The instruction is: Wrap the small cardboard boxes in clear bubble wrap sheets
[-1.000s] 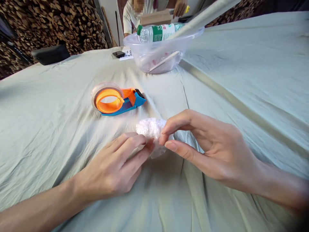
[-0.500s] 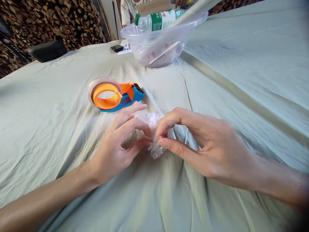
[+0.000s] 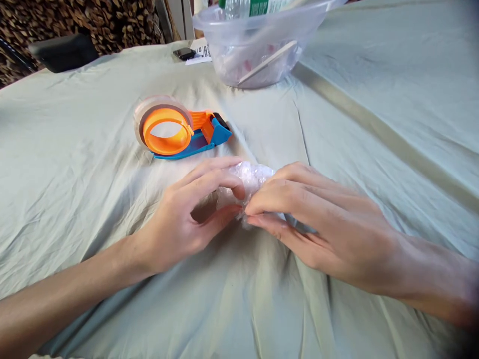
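A small bundle of clear bubble wrap (image 3: 251,175) lies on the cloth in front of me, partly covered by my fingers. My left hand (image 3: 194,212) pinches its near edge between thumb and index finger, the other fingers stretched along its left side. From the right, my right hand (image 3: 318,219) grips the same edge with thumb and fingertips, close to the left fingertips. Whatever the wrap encloses cannot be made out. Just beyond my left hand lies an orange and blue tape dispenser (image 3: 198,142) with a roll of clear tape.
A translucent plastic basin (image 3: 258,55) holding a green-labelled bottle (image 3: 258,7) and a white stick stands at the back. A small black device (image 3: 184,54) rests by a printed paper (image 3: 200,54). A black case (image 3: 64,52) is far left. Wrinkled pale green cloth (image 3: 232,299) covers the table.
My right hand's fingers have come closer together over the wrap, and its loose near end is now tucked between my fingertips. The view has tilted down slightly.
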### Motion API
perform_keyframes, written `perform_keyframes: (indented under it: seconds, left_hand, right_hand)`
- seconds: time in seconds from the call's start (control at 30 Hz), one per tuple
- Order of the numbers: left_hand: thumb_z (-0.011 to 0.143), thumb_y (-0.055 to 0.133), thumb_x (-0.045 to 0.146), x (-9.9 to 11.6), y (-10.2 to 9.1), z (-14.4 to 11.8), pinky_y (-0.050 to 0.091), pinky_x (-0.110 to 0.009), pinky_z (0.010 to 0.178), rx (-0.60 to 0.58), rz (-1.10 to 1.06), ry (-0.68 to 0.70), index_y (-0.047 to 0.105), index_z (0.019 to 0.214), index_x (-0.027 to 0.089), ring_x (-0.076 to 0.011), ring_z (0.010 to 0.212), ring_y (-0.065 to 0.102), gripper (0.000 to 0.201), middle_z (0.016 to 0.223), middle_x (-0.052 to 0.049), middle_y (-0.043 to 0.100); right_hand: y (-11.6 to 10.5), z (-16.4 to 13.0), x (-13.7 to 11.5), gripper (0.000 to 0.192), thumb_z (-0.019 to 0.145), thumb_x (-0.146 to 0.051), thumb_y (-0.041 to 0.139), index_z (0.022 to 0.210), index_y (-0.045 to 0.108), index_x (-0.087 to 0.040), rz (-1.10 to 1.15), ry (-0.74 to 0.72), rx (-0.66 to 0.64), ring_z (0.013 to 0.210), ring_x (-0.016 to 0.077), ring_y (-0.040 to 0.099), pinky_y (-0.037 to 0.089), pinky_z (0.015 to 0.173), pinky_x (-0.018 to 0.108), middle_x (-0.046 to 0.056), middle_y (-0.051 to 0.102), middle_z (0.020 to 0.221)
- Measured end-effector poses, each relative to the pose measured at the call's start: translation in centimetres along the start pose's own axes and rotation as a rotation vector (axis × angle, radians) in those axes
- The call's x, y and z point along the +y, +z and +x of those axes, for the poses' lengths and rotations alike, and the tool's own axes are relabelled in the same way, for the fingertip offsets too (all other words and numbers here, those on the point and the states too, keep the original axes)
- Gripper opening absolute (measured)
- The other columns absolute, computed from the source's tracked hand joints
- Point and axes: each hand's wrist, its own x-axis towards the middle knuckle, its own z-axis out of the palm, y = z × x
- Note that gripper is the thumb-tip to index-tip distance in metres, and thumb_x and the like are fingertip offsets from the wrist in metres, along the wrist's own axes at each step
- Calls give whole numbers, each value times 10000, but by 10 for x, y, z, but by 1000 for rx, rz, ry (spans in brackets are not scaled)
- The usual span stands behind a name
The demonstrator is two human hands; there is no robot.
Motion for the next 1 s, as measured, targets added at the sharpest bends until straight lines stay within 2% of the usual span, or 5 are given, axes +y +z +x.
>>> perform_keyframes:
  seconds: [0.17,0.5,0.63,0.8,1.0]
  left_hand:
    - [1047,745,310,6,-3,0,654,-477,1198,-103,106,65,614,1313,233,-293,1500,637,307,1485,-141,697]
    - [1011,766,125,5,11,3,701,-404,1092,67,199,-7,634,1104,274,-218,1354,732,219,1339,-37,761]
    - [994,790,139,1,12,1,701,-384,1085,100,161,-21,616,1198,270,-217,1297,754,298,1314,-29,745]
    - [977,818,198,-3,15,0,720,-388,1063,149,171,0,578,1376,305,-220,1228,761,478,1344,-32,713]
    - [997,811,165,1,17,-1,695,-419,1147,140,223,40,536,1455,317,-226,1284,763,555,1443,-51,703]
  right_hand:
    - [2,-3,0,86,1149,-121,595,1125,620,-200,-35,-35,3,1071,159,683,525,988,341,20,761,1133]
    - [1,3,-5,94,1136,-150,625,1078,643,-222,-37,24,49,903,158,663,534,875,340,-1,740,960]
    - [-1,2,-7,147,1107,-90,603,1072,669,-216,-7,17,49,921,154,653,554,906,331,11,740,997]
    - [-7,3,-11,94,1077,-251,715,1057,798,-291,-171,171,144,945,191,587,487,695,345,65,585,1087]
    - [-5,14,-8,80,1063,-201,752,1003,773,-251,43,256,177,989,187,662,589,872,341,60,639,1125]
